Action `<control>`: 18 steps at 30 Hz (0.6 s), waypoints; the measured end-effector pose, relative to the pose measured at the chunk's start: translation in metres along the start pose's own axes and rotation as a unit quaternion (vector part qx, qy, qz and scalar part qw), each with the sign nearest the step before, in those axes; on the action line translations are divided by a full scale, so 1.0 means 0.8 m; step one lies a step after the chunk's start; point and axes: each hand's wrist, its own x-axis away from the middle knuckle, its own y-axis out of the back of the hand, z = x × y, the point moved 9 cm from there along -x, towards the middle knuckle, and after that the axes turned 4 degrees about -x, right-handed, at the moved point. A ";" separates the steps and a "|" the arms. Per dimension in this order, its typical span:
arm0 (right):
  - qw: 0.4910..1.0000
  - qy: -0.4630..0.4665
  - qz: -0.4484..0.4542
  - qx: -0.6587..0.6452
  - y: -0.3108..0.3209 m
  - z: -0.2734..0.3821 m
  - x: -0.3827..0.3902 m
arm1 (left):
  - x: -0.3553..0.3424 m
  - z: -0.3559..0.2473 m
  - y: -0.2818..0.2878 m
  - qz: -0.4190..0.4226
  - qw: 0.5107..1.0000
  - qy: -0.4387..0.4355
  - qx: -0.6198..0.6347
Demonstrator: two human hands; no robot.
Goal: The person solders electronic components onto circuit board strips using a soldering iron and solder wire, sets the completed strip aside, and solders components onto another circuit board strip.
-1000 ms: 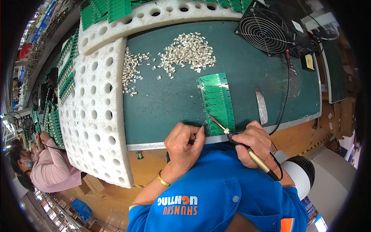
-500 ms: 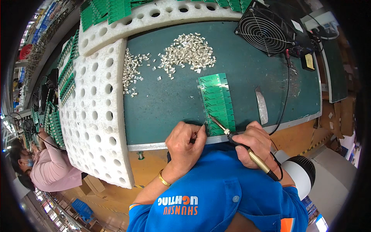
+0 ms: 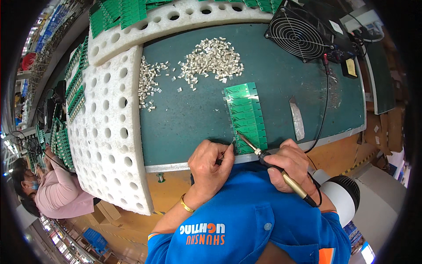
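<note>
A green circuit board panel [image 3: 244, 112] lies near the table's front edge, with a row of pins along its left side. My right hand [image 3: 288, 165] is closed round a soldering iron [image 3: 293, 183], whose tip is at the board's left part, low down. Beside the board's lower left corner, my left hand [image 3: 209, 163] pinches a thin solder wire [image 3: 231, 143] that reaches toward the pins and the iron's tip. Whether wire and tip touch is too small to tell.
White connectors [image 3: 211, 61] lie heaped at the back. Perforated white foam [image 3: 103, 132] stands left, more foam [image 3: 158, 22] behind with green boards. A fan [image 3: 299, 37] is back right; a silvery strip [image 3: 297, 119] lies right of the panel. A co-worker [image 3: 59, 189] sits far left.
The view has shifted very slightly. Both hands, the iron and the board keep nearly the same places.
</note>
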 end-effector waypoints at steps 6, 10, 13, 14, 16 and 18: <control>1.000 0.012 0.010 0.011 -0.002 0.002 0.003 | -0.001 -0.001 -0.001 0.004 1.000 -0.011 0.000; 0.999 0.022 0.018 0.023 -0.005 0.005 0.005 | -0.001 -0.001 0.000 0.003 1.000 -0.011 -0.001; 0.999 0.025 0.020 0.024 -0.005 0.006 0.006 | -0.001 -0.001 -0.001 0.007 1.000 -0.016 -0.005; 0.999 0.025 0.020 0.024 -0.005 0.006 0.007 | 0.000 0.000 -0.001 0.007 1.000 -0.017 -0.005; 0.999 0.022 0.023 0.026 -0.006 0.006 0.007 | 0.000 0.000 -0.002 0.007 1.000 -0.018 -0.005; 0.999 0.023 0.019 0.027 -0.005 0.006 0.008 | 0.000 -0.001 -0.001 0.000 1.000 -0.017 0.000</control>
